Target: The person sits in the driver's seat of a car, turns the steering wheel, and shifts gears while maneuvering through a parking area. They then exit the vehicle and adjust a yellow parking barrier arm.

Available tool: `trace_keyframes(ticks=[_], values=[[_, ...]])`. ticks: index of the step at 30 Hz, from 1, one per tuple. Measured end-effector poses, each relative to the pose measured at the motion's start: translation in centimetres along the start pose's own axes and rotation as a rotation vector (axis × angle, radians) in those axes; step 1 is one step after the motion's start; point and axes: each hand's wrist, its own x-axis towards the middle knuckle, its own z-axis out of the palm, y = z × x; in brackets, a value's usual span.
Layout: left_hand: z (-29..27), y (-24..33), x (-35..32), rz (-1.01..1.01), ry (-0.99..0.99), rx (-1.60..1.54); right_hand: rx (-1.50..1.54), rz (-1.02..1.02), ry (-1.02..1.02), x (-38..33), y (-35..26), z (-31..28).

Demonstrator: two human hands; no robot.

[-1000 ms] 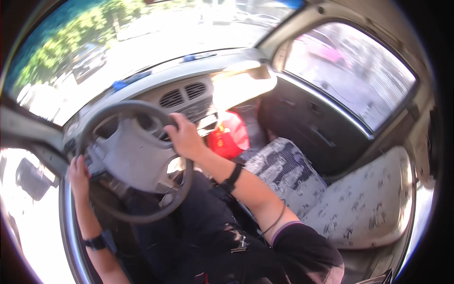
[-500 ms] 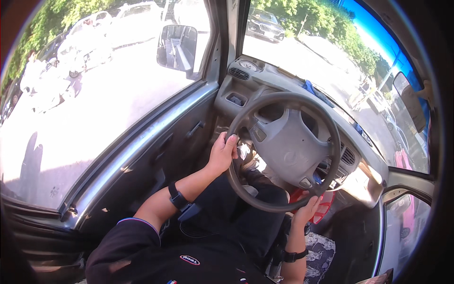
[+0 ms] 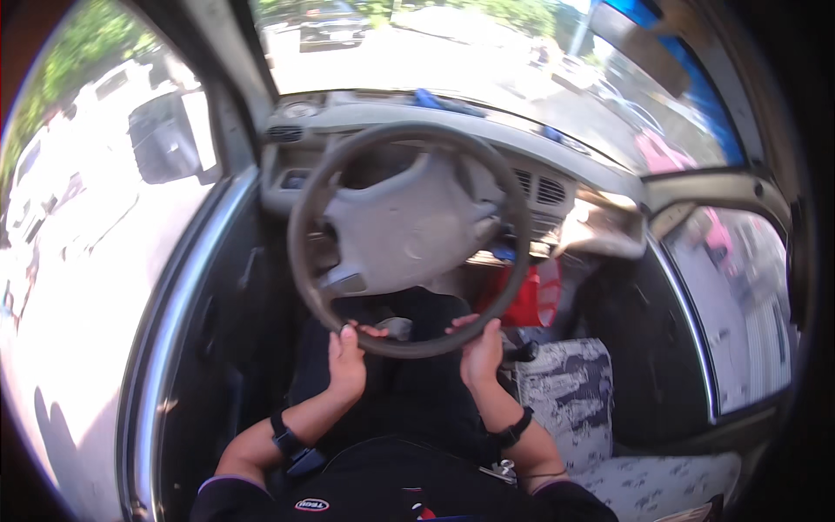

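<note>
Both hands are on a grey-brown steering wheel [image 3: 300, 230]. My left hand [image 3: 348, 361] grips the lower left of the rim, thumb on the near side and fingertips showing beyond it. At the lower right, my right hand [image 3: 481, 355] closes round the rim in a similar way, its fingertips partly hidden behind it. The wheel's pale hub [image 3: 404, 239] sits turned, with one spoke and its button pad [image 3: 348, 284] toward the lower left. Dark bands circle both wrists.
A grey dashboard [image 3: 365, 113] with air vents [image 3: 550, 190] runs beyond the wheel. Right of it are a red container [image 3: 531, 296] and a patterned seat [image 3: 565, 400]. The door [image 3: 209, 339] and side mirror [image 3: 165, 139] lie left. Outside, a dark car [image 3: 330, 26] shows through the windshield.
The view has swung right and levelled. The wheel has turned counterclockwise, and my left hand has come down from its left side to the lower left. My right hand stays on the lower rim.
</note>
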Motion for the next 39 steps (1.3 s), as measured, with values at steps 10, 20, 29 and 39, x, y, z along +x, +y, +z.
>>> trace_keyframes(ticks=[10,20,29,39], values=[[8.1,5.7,-1.5,-0.233,-1.04,0.833,-0.557,-0.062,-0.145,14.7,-14.0,4.7],[18.5,19.0,9.4,0.625,-0.846,1.014,-1.869,-0.489,-0.514,17.6,-20.0,23.2],[26.5,19.6,20.0,0.774,-0.745,1.335,-1.996,-0.866,-1.204,9.4,-14.4,27.4],[25.0,18.9,29.0,0.212,-0.803,1.683,-2.284,-1.595,-1.447,2.4,4.0,30.8]])
